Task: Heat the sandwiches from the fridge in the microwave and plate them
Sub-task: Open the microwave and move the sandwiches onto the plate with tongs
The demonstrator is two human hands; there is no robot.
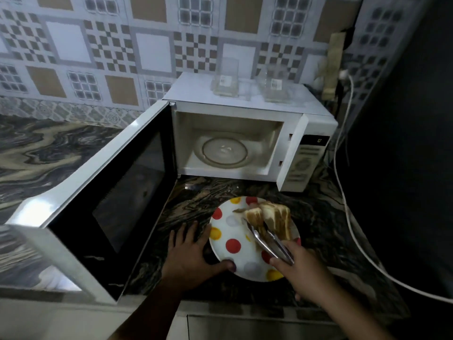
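A white plate (232, 231) with red, yellow and grey dots sits on the dark marbled counter in front of the microwave. Two toasted sandwich pieces (269, 220) lie on its far right side. My right hand (301, 271) grips metal tongs (267, 241), whose tips reach the sandwiches. My left hand (191, 253) rests on the counter at the plate's left edge, fingers spread, thumb touching the rim. The white microwave (245, 114) stands behind, its door (110, 192) swung wide to the left. Its glass turntable (224, 150) is bare.
Two clear glass containers (225, 79) stand on top of the microwave. A white power cable (348, 217) runs down the right side of the counter. A dark surface fills the far right. Patterned tiles cover the wall behind.
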